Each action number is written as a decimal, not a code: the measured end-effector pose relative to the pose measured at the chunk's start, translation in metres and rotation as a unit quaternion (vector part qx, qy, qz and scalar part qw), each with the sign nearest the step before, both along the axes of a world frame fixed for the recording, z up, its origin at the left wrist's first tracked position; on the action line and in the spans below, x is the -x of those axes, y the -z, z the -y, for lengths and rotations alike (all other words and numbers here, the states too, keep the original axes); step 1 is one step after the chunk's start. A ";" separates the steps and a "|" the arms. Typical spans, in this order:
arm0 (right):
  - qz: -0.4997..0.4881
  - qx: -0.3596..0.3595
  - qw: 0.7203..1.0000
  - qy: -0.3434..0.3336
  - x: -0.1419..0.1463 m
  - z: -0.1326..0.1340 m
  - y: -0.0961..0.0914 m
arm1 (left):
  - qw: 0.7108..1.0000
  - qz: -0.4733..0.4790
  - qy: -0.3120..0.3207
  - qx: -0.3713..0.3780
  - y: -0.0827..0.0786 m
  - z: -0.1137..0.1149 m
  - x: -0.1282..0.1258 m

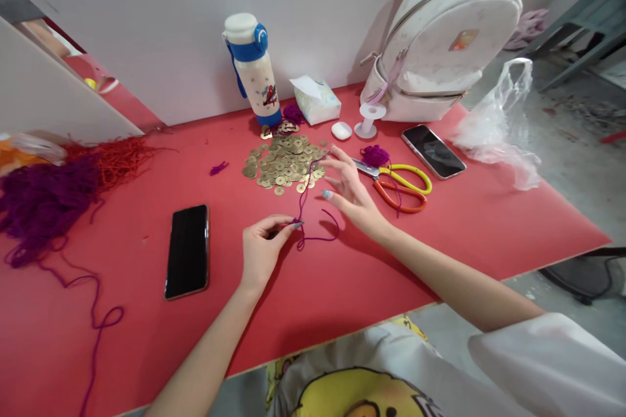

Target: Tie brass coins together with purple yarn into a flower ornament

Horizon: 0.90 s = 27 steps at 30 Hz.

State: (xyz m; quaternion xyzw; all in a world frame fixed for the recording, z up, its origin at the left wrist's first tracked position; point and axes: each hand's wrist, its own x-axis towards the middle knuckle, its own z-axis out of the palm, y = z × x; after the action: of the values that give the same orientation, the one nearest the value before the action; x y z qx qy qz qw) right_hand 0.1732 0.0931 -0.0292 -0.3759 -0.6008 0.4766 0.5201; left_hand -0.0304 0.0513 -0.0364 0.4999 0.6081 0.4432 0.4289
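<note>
Backing the red table is a pale wall; left hand pinches purple cord, right hand spread.

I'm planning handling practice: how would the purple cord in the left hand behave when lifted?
The purple cord is probably floppy, as its loose end curls over the red tabletop. Being so thin, it is likely very light. It might tangle too, since it loops near the left hand.

Left fingers pinched, right fingers apart
</note>
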 end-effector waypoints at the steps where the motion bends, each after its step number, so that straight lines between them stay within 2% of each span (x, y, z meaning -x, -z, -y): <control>1: 0.054 -0.039 0.998 0.004 0.001 0.003 0.000 | 1.000 0.005 -0.003 -0.001 0.000 0.000 0.000; 4: 0.177 -0.126 0.976 -0.019 0.006 0.010 0.003 | 1.000 0.026 -0.007 -0.007 0.001 0.000 0.000; 7: 0.233 -0.134 0.961 -0.059 0.012 0.015 0.009 | 0.999 0.041 -0.010 -0.016 0.001 -0.001 0.000; 12: 0.196 -0.103 0.971 -0.086 0.018 0.016 0.018 | 0.998 0.059 0.014 -0.029 -0.003 0.002 -0.003; 17: 0.177 -0.095 0.973 -0.109 0.019 0.016 0.018 | 0.994 0.084 0.056 -0.046 -0.009 0.007 -0.008; 27: 0.222 -0.132 0.954 -0.152 0.020 0.020 0.021 | 0.993 0.087 0.062 -0.041 -0.011 0.011 -0.010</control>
State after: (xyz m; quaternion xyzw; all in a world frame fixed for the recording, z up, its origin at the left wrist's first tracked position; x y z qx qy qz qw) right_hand 0.1534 0.0728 -0.0504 -0.3045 -0.8089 0.3711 0.3396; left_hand -0.0203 0.0403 -0.0252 0.5131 0.5177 0.4822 0.4860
